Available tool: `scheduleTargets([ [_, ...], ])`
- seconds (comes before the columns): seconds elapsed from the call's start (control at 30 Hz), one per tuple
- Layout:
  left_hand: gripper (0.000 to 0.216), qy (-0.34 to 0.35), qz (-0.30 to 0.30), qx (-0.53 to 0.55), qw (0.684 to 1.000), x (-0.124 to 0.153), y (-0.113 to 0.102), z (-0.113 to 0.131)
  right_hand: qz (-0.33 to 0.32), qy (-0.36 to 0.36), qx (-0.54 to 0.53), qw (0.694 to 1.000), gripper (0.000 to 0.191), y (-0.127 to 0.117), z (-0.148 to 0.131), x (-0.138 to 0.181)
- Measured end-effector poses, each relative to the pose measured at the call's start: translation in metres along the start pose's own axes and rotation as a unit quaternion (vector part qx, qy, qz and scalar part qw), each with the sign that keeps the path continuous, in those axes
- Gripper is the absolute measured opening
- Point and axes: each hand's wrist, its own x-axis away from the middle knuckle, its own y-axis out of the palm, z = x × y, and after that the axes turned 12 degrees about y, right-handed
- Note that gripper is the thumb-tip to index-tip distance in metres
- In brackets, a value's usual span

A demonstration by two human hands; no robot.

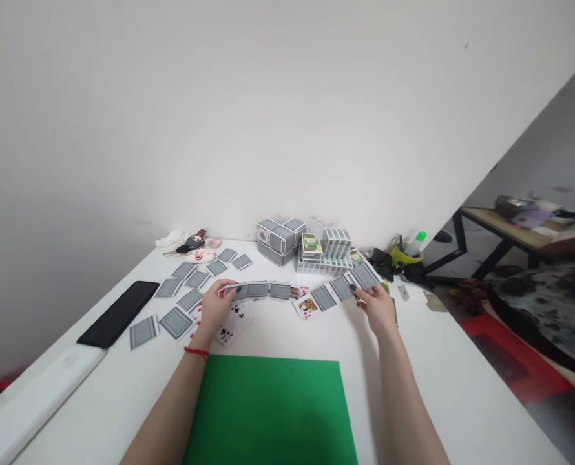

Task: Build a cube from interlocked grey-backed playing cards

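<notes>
My left hand (219,300) is closed on the left end of a strip of playing cards (280,290), grey backs showing, with a face-side card at its right end. In my right hand (375,303), fingers pinch a second run of playing cards (322,298), slanting down to a card with a queen-like figure. The inner ends come close together; I cannot tell whether they join. Beneath my left hand lie face-up club cards (232,326). Behind the strips stands a block built of grey-backed cards (278,240).
Loose cards (177,321) spread over the left of the white table (394,400). A black phone (119,314) lies there too. Card boxes (324,263) are stacked at the back, beside a yellow holder (406,254). A green sheet (271,413) covers the near middle.
</notes>
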Motion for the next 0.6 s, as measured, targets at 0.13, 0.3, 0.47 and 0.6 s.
scheduleTargets([
  [0.13,0.025,0.009,-0.013,0.014,1.000,0.001,0.003,-0.002,-0.004,0.000,-0.047,0.999,0.038,-0.013,-0.002,-0.003],
  [0.3,0.031,0.027,-0.057,0.035,0.997,0.004,0.004,0.003,0.000,-0.013,-0.071,0.997,0.035,-0.019,0.000,-0.006],
  [0.47,0.033,0.022,-0.063,0.029,0.997,0.005,0.003,0.004,0.001,-0.012,-0.074,0.997,0.033,-0.020,-0.001,-0.008],
  [0.6,0.032,0.027,-0.060,0.029,0.997,0.005,0.004,0.001,-0.007,-0.035,-0.071,0.997,0.027,-0.017,-0.005,-0.007],
])
